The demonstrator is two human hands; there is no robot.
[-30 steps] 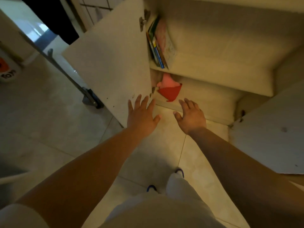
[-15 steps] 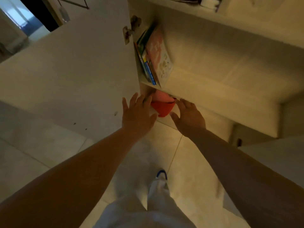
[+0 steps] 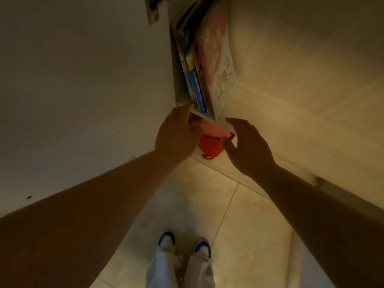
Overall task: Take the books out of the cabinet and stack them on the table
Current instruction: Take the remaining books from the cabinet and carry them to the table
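Several thin books (image 3: 204, 65) lean upright against the left wall of the open cabinet, standing on its middle shelf (image 3: 270, 104). The outermost one has a pink and cream cover. My left hand (image 3: 176, 136) is raised just below the shelf's front edge, fingers extended toward the books' lower corners. My right hand (image 3: 247, 146) hovers open just right of it, below the shelf edge. Neither hand holds anything.
The open left cabinet door (image 3: 83, 90) stands close on my left. A pink and red object (image 3: 209, 140) sits on the lower shelf between my hands. Tiled floor (image 3: 239, 215) and my shoes (image 3: 166, 240) lie below.
I have stepped closer to the cabinet, and both hands have risen from the lower shelf level toward the front edge of the book shelf.
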